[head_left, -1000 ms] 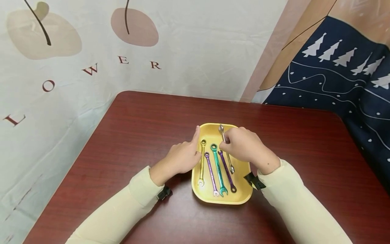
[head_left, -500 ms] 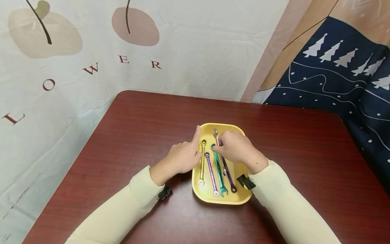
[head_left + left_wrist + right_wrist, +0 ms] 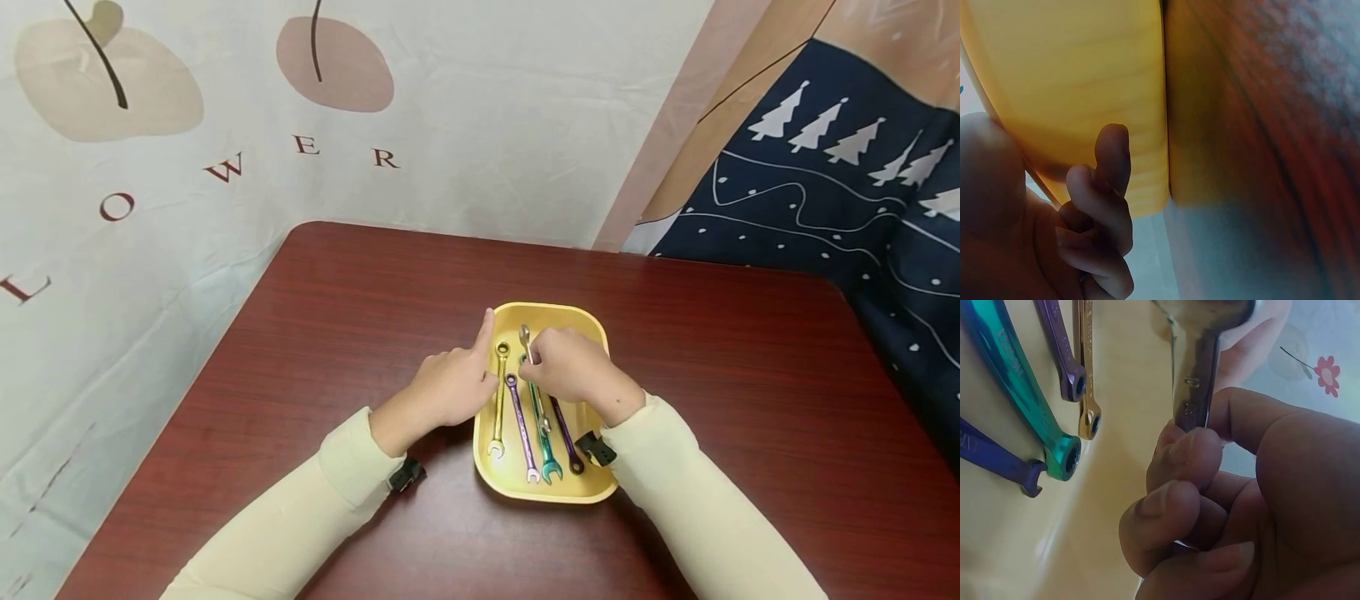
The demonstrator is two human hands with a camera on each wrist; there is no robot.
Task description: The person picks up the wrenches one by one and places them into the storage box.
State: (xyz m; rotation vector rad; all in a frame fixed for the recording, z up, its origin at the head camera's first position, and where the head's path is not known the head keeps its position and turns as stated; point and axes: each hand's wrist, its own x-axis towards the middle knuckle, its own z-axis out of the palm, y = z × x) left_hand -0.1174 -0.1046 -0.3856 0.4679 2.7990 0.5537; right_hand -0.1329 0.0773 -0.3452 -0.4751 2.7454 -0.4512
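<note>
A yellow tray [image 3: 540,500] sits on the table. My left hand [image 3: 450,387] holds its left side, thumb over the rim and index finger stretched along it; in the left wrist view the other fingers bend beside the outer wall. My right hand [image 3: 570,362] grips a silver wrench [image 3: 1194,381] near its upper end, above the tray. In the head view this wrench overlaps the green wrench [image 3: 551,468]. A gold wrench [image 3: 498,408], a lighter purple wrench [image 3: 522,429] and a dark purple wrench [image 3: 567,437] also lie in the tray, roughly side by side. The right hand hides the dark one's top.
The dark red wooden table [image 3: 360,300] extends around the tray. Behind it hangs a pale printed cloth [image 3: 487,125], with a navy cloth with white trees [image 3: 810,192] at the right. Dark straps circle both wrists.
My right hand has carried the silver wrench leftward, from beside the dark purple wrench to over the green one. The left hand and the tray have stayed in place.
</note>
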